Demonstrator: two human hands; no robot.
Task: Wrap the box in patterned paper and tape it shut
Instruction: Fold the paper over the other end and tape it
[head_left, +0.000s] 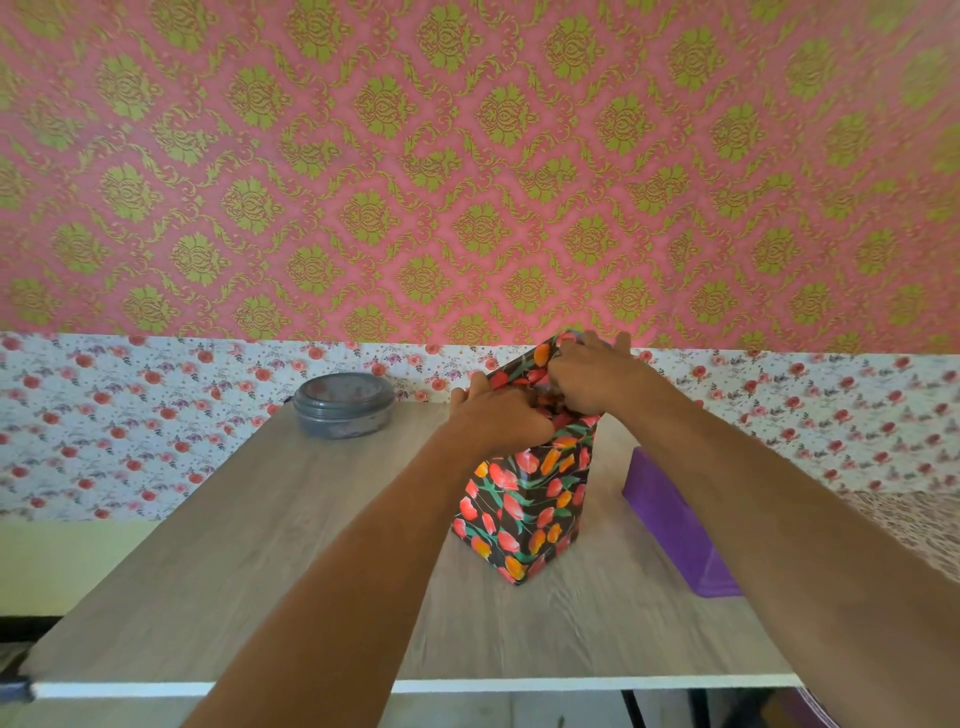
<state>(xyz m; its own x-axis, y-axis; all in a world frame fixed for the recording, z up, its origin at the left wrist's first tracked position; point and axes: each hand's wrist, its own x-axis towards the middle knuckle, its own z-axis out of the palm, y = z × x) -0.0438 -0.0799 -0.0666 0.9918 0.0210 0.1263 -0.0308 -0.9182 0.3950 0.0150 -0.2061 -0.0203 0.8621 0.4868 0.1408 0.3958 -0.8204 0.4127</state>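
Behind the two hands, filling the whole upper view, stands a wall (467, 156) papered in pink with green damask. Along its foot, at about the height of the grip, runs a strip (156, 415) of white paper with small red flowers.

Under the grip lies a table (260, 571) of pale wood grain with a white front edge.

Straight below the grip, the box (524, 509) stands upright on one end near the table's middle, with one corner turned toward the camera. Its visible sides are covered in dark paper (530, 364) printed with red and orange tulips. Its foot rests on the table, and the hands meet at its top end.

Right of the grip and lower, a purple tray (670, 514) lies on the table. It is near the box but apart from it, and the right arm (779, 519) partly hides it.

Left of the grip and well apart, a round grey tin (343, 405) with its lid on sits by the table's far edge.

At the box's top, the left hand (498, 415) curls its fingers over the paper on the near side and grips it. The right hand (592, 382), just beyond and close against the left, pinches the loose paper with bent fingers. A flap of the paper slants up between the two hands.
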